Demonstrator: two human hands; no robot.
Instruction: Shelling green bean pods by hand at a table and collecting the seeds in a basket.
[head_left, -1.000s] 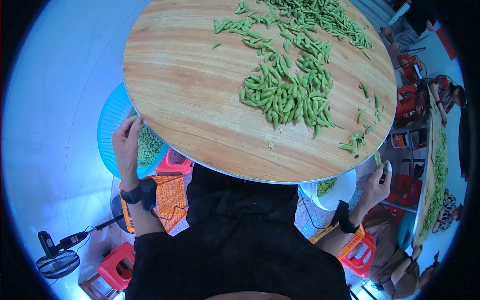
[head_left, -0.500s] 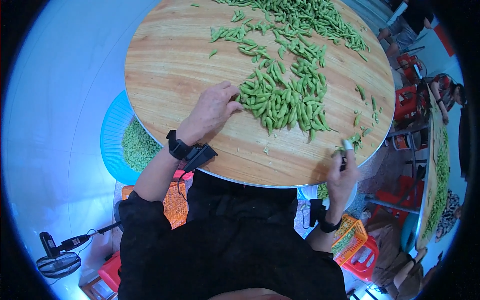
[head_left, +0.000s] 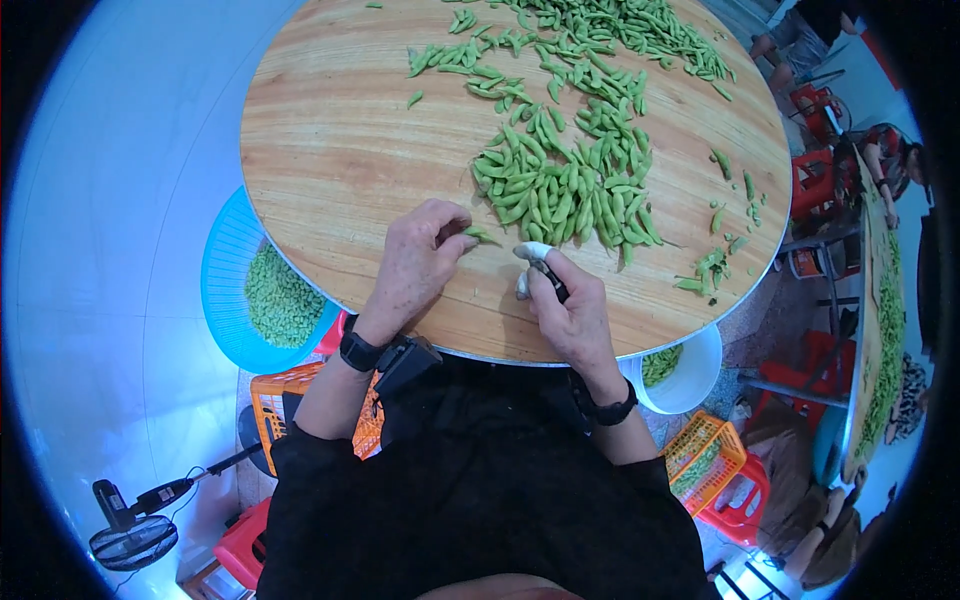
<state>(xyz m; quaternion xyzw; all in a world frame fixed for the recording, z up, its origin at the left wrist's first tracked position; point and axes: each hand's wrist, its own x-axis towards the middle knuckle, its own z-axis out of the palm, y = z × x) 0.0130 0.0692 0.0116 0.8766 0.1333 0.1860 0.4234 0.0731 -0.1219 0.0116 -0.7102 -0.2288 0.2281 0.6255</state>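
Near the front of a round wooden table [head_left: 330, 140], my left hand [head_left: 418, 255] pinches a single green soybean pod [head_left: 482, 235] between thumb and fingers. Facing it from the right is my right hand [head_left: 575, 308], closed around a small black tool [head_left: 550, 280] whose working end I cannot make out. White coverings [head_left: 535, 251] wrap the tips of the right thumb and a finger. Just beyond both hands lies a heap of soybean pods [head_left: 570, 195], apart from them. It trails back into a larger pile [head_left: 620, 35] at the far side.
Below the table's left edge stands a blue basket [head_left: 222, 280] holding shelled beans [head_left: 283, 300]. A white bucket [head_left: 700, 375] with green contents sits below the right edge. Pod scraps [head_left: 712, 268] lie at the table's right. Orange crates [head_left: 712, 458], red stools [head_left: 240, 548] and a fan [head_left: 135, 540] surround me.
My right hand has come from the scraps at the right edge to the middle, near my left hand. The left hand has drawn a pod toward me from the heap.
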